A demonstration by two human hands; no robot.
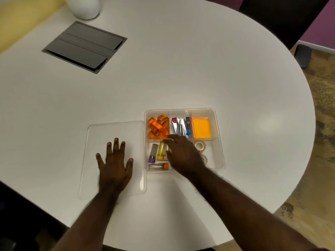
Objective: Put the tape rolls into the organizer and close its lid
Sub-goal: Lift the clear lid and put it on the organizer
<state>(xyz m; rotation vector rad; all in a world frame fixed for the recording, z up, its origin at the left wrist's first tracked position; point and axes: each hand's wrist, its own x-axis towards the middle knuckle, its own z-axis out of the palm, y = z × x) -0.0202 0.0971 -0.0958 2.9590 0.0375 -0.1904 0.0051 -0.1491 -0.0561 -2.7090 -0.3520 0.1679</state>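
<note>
A clear plastic organizer [219,142] sits open on the white table, right of centre. Two pale tape rolls lie in its near right compartment: one [200,145] fully visible, the other [204,159] half hidden by my right hand. My right hand [183,153] hovers over the organizer's middle, fingers pointing left and loosely curled; I cannot tell whether it holds anything. The clear lid [101,131] lies flat on the table just left of the organizer. My left hand [115,163] rests flat on the lid with fingers spread.
Other compartments hold an orange ribbon [158,126], metal clips [180,126], orange sticky notes [201,128] and small capped tubes [157,153]. A grey cable hatch [85,46] sits at the far left, a white vase [83,7] behind it. The table edge curves on the right.
</note>
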